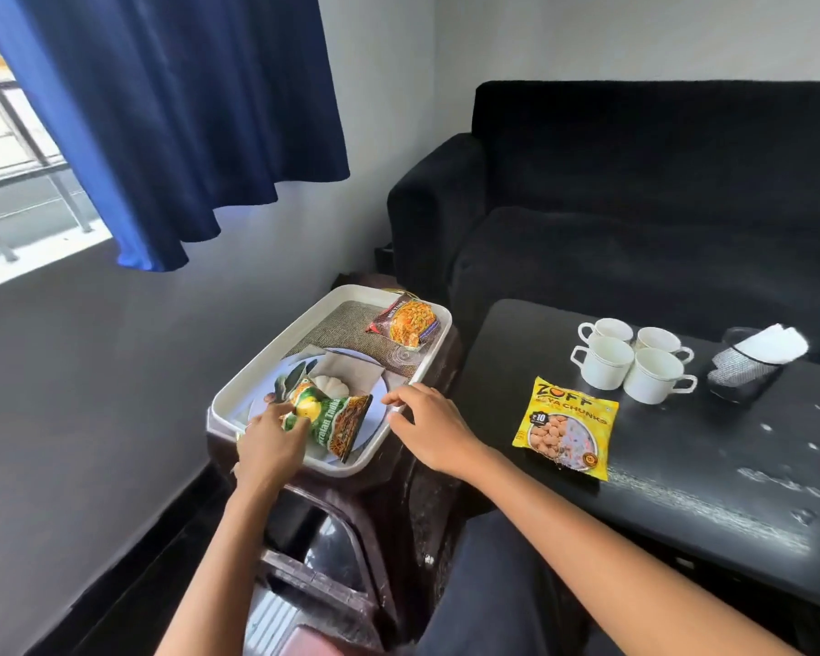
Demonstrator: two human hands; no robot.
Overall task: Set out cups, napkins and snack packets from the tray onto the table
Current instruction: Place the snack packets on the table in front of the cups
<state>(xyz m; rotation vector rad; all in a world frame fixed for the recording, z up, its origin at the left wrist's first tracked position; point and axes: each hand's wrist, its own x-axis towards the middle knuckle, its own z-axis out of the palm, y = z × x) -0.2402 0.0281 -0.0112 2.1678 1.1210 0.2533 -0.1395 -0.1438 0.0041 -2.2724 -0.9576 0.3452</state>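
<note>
A white tray (256, 371) rests on a brown plastic stool. My left hand (271, 440) grips a green and yellow snack packet (337, 419) lying at the tray's near end, over a plate with folded napkins (351, 371). At the tray's far end lies a red and orange snack packet (405, 321). My right hand (429, 426) hovers at the tray's right rim, fingers apart and empty. On the black table (682, 466) to the right stand several white cups (633, 359), with a yellow snack packet (566, 428) in front of them.
A black mesh holder with white napkins (753, 364) sits at the table's far right. Behind the table is a black sofa (635, 191). The brown stool (351, 537) stands between the wall and the table. A blue curtain (171, 125) hangs at upper left.
</note>
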